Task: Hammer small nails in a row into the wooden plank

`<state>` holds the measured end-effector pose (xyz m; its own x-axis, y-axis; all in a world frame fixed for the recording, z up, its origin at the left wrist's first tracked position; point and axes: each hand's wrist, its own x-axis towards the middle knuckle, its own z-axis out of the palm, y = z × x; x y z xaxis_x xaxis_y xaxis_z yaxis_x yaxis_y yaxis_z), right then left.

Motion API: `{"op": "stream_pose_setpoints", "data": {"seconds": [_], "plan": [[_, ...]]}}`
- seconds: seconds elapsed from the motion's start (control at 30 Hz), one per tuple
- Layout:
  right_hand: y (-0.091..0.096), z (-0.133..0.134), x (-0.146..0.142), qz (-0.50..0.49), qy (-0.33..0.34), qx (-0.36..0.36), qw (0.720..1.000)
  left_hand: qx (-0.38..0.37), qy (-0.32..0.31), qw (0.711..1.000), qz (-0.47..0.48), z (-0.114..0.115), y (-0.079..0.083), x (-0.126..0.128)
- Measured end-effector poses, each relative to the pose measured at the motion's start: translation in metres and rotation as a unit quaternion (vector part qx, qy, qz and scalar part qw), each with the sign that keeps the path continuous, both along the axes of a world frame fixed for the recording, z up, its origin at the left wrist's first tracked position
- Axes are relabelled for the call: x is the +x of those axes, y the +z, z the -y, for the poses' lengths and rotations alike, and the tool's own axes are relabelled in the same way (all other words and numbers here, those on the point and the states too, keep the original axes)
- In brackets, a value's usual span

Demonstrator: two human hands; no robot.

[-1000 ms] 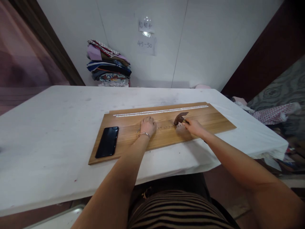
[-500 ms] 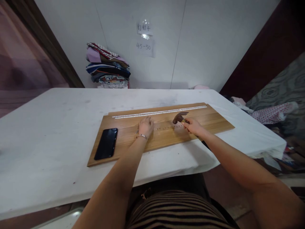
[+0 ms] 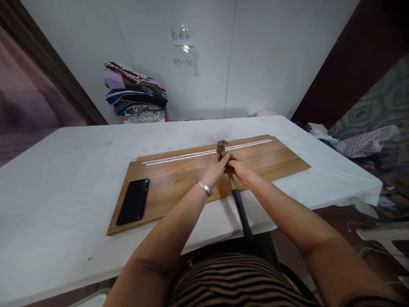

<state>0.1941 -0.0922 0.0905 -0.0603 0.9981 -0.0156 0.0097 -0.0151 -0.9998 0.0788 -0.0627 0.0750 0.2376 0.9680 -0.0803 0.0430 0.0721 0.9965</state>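
Observation:
A claw hammer [image 3: 231,181] is in my right hand [image 3: 242,169], gripped high on the shaft just below its head. Its black grip end reaches back past the board's near edge. My left hand [image 3: 217,168] meets the right one at the shaft, fingers pinched together; whatever they hold is too small or hidden to make out. Both hands are over a wood-grain board [image 3: 281,157]. A few loose nails [image 3: 175,182] lie on the board to the left of my hands. The row of nails in the board is mostly covered by my hands.
A black phone [image 3: 133,201] lies on the board's left end. Two white measuring strips [image 3: 182,157] run along its far side. The board rests on a white-covered table [image 3: 64,183]. Folded clothes [image 3: 136,91] are stacked at the wall, below paper notes [image 3: 183,62].
My left hand has left the loose nails, moving right to meet my right hand. The hammer has come left and turned, its handle now pointing toward me. The view has shifted slightly.

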Motion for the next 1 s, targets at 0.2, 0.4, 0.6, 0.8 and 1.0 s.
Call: {"op": "stream_pose_setpoints", "data": {"seconds": [0.2,0.4,0.6,0.8,1.0], "plan": [[0.003,0.018,-0.007,0.034,0.059,0.052,0.996,-0.019,0.040,0.998,-0.047,0.004,0.039,-0.022],[-0.009,0.005,0.085,0.331,-0.049,0.104,0.937,-0.049,0.034,0.996,-0.069,0.022,0.053,-0.049],[-0.021,-0.040,0.159,0.510,-0.191,0.029,0.838,-0.024,-0.003,0.981,-0.191,0.027,0.036,-0.052],[-0.074,-0.038,0.173,0.603,-0.196,-0.087,0.769,0.037,-0.080,0.936,-0.341,0.028,0.024,-0.052],[-0.095,-0.032,0.174,0.625,-0.193,-0.063,0.753,0.144,-0.099,0.843,-0.509,0.021,0.040,-0.046]]}}
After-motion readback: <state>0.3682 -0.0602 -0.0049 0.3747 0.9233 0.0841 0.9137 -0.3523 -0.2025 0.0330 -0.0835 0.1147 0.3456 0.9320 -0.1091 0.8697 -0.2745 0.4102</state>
